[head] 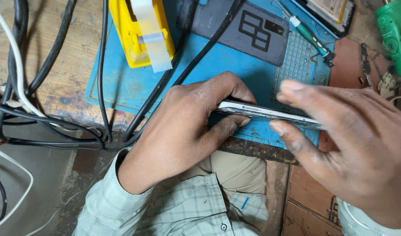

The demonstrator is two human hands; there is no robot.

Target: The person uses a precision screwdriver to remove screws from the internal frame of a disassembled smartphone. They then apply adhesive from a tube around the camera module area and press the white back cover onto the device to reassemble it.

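- Between the two hands, a slim silver phone (pixel 270 114) stood on its edge just above the near rim of a blue work mat (pixel 226 65).
- The left hand (pixel 183 126) pinched one end of the phone, its fingers curled over the upper side and the thumb pressed beneath.
- The right hand (pixel 353 144) held the other end, thumb under the edge and the fingers bent loosely above it; the view showed too much blur to tell how firmly it gripped.
- Just beyond the left hand, black cables (pixel 165 78) crossed the mat and ran off over the worn wooden bench (pixel 60 65).
- Farther out from the left hand stood a yellow tape dispenser (pixel 135 35); a grey phone back cover (pixel 248 30) lay between the two hands' far sides.
- Beyond the right hand lay a teal-handled screwdriver (pixel 310 37), with a green tool (pixel 395 35) past it.
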